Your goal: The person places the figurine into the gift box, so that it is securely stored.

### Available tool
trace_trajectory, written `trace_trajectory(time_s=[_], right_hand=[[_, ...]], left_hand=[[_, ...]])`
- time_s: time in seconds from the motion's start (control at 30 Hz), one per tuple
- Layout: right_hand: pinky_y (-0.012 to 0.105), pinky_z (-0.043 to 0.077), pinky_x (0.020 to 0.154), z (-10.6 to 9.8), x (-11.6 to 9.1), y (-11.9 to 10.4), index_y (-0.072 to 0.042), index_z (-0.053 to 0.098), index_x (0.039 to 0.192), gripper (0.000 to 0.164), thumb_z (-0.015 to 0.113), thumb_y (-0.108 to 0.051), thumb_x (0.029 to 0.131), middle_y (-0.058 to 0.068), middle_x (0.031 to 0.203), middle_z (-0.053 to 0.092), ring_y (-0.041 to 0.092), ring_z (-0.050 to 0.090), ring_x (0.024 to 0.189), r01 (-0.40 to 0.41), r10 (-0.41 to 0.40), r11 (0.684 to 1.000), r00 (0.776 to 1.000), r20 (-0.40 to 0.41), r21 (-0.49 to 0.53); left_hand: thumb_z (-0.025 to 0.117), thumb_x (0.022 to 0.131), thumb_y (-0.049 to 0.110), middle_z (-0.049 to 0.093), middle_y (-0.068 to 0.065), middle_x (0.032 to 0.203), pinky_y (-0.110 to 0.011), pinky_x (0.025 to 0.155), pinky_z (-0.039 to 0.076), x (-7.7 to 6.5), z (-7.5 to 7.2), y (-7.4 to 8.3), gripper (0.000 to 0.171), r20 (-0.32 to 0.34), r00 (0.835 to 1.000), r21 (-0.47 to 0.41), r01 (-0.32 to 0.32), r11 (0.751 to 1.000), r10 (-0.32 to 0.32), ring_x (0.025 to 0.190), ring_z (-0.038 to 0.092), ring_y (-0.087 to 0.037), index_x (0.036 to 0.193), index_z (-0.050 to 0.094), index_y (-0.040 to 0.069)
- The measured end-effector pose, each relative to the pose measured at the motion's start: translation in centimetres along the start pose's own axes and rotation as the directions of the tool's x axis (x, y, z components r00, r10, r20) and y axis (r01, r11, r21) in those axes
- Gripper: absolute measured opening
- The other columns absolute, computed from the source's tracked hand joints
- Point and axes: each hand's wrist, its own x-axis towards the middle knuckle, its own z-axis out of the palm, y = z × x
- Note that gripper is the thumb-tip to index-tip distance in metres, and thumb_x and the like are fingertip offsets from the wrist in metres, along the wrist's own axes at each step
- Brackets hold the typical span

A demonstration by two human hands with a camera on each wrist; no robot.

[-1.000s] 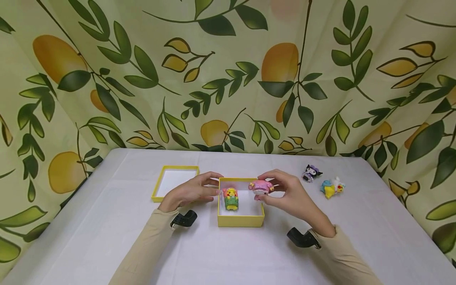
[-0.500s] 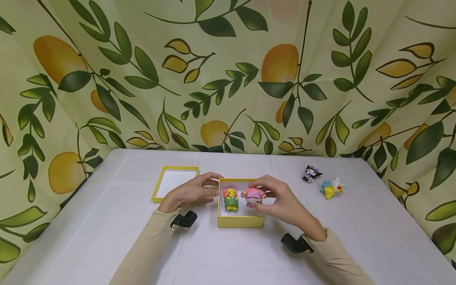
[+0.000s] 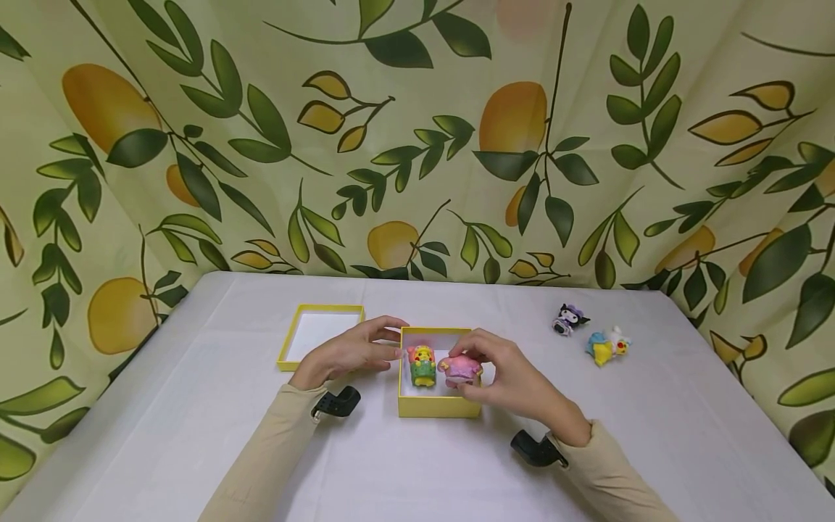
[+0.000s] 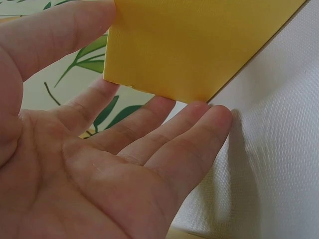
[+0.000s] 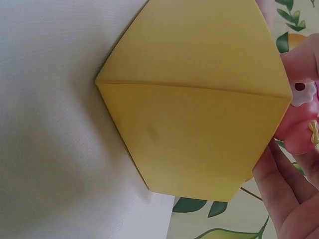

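My right hand (image 3: 518, 373) pinches a pink figurine (image 3: 460, 368) between thumb and fingers, inside the right part of a yellow box (image 3: 440, 407). Only part of that figurine shows past the box in the right wrist view, so its underside is hidden. On the box's white floor, at the left, lies a green, yellow and pink figurine (image 3: 422, 366). Against the box's left side, my left hand (image 3: 352, 350) touches with its fingertips. In the left wrist view, its fingers (image 4: 184, 132) extend fairly straight to the yellow wall's edge.
A yellow-rimmed lid (image 3: 282, 346) with a white inside lies left of the box, partly behind the left hand. Farther right on the white tablecloth are a black and purple figurine (image 3: 570, 319) and a blue, yellow and white figurine (image 3: 608, 346). A fruit-patterned curtain hangs behind.
My right hand has carried the pink figurine left and down, from above the box's right rim into the box beside the green one. The left hand and box stay in place.
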Motion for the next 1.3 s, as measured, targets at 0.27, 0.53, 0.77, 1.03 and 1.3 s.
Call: trace_trajectory(time_s=[0.27,0.53,0.77,1.03,1.3], right_hand=[[0.024,0.056,0.083,0.17,-0.01,-0.09,-0.016,0.063,0.11,0.038,0.08,-0.005,0.078,-0.006,0.107,0.063,0.007,0.059,0.09,0.028,-0.028,0.999,0.999,0.03,-0.016],[0.024,0.054,0.081,0.09,-0.04,0.14,-0.016,0.063,0.113,0.038,0.081,-0.008,0.081,-0.005,0.109,0.063,0.007,0.058,0.092,0.038,-0.036,0.999,0.996,0.082,-0.03],[0.026,0.054,0.084,-0.13,-0.14,0.24,-0.011,0.062,0.118,0.038,0.079,-0.01,0.083,-0.001,0.109,0.064,0.009,0.058,0.095,0.048,-0.036,0.995,0.989,0.14,-0.083],[0.024,0.054,0.082,-0.17,-0.01,0.28,-0.01,0.065,0.115,0.037,0.081,-0.011,0.081,0.0,0.11,0.066,0.009,0.058,0.095,0.03,-0.016,0.995,0.99,0.141,-0.1],[0.025,0.054,0.079,-0.09,0.36,0.42,-0.017,0.074,0.102,0.019,0.078,-0.014,0.084,-0.007,0.099,0.071,0.006,0.061,0.09,0.021,-0.003,0.993,0.988,0.155,-0.114]], left_hand=[[0.064,0.095,0.015,0.049,-0.016,0.144,-0.043,0.102,0.052,0.0,0.02,-0.04,0.052,0.0,1.0,0.002,0.006,1.0,-0.006,0.12,0.058,-0.026,0.143,0.046,0.013],[0.064,0.094,0.015,0.049,-0.016,0.144,-0.045,0.103,0.051,-0.11,0.07,0.04,0.05,-0.002,1.0,0.002,0.003,1.0,-0.003,0.119,0.059,-0.027,0.142,0.047,0.014],[0.064,0.094,0.014,0.05,-0.016,0.142,-0.044,0.101,0.052,-0.17,0.2,0.17,0.049,-0.002,1.0,0.003,-0.007,1.0,0.007,0.116,0.06,-0.025,0.141,0.048,0.013],[0.065,0.094,0.014,0.05,-0.016,0.141,-0.044,0.102,0.052,-0.03,0.13,0.18,0.049,-0.002,1.0,-0.004,-0.002,1.0,0.002,0.115,0.06,-0.024,0.141,0.048,0.014],[0.065,0.094,0.015,0.051,-0.016,0.141,-0.043,0.101,0.053,-0.11,0.02,0.1,0.049,-0.005,1.0,0.011,-0.003,1.0,0.003,0.115,0.06,-0.024,0.141,0.049,0.015]])
